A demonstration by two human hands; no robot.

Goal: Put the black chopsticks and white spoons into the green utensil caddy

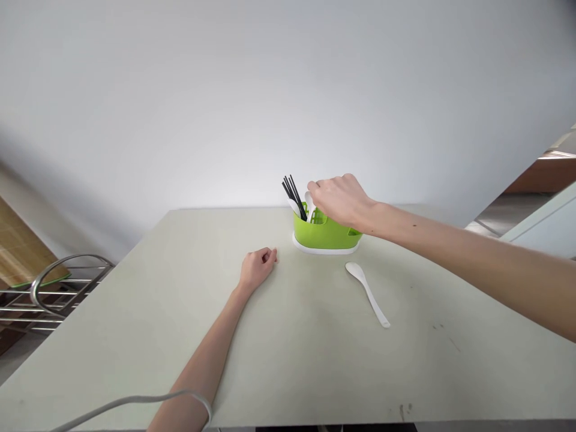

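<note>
The right hand (341, 195) pinches a white spoon (309, 202), likely light and stiff, best held by its bowl; at the cutlery caddy's (326, 237) eight o'clock rests the curled left hand (257, 267).

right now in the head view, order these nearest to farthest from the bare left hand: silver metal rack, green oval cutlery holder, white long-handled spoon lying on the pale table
1. Green oval cutlery holder: just beyond the bare left hand, to its right.
2. White long-handled spoon: farther right, on the pale table.
3. Silver metal rack: off the table's left side.
</note>
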